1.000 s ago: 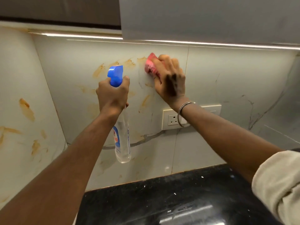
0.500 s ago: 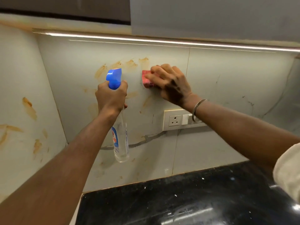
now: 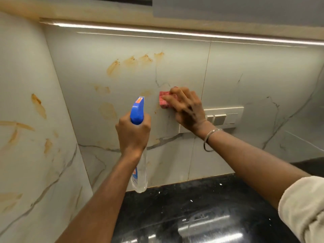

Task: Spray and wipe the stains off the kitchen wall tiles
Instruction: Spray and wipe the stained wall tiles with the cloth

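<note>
Head view: your right hand (image 3: 188,109) now holds pink sponge (image 3: 164,102) (maybe cloth) lower, down from top stain row (image 3: 130,61), just left of switch plate (image 3: 226,116), fingers curled over it, pressing on wall tiles (image 3: 175,67). Left hand (image 3: 134,132) grips spray bottle (image 3: 137,111). Row unwiped: return there.

Your left hand (image 3: 133,134) is gripping the bottle (image 3: 140,174) by its neck, its blue nozzle facing the tiles (image 3: 87,53). Your right hand (image 3: 187,109) is holding the sponge (image 3: 164,102) against them, just beside the switch plate (image 3: 226,116). Orange stains (image 3: 114,67) are showing above and to the left, over the black surface (image 3: 192,199).
</note>
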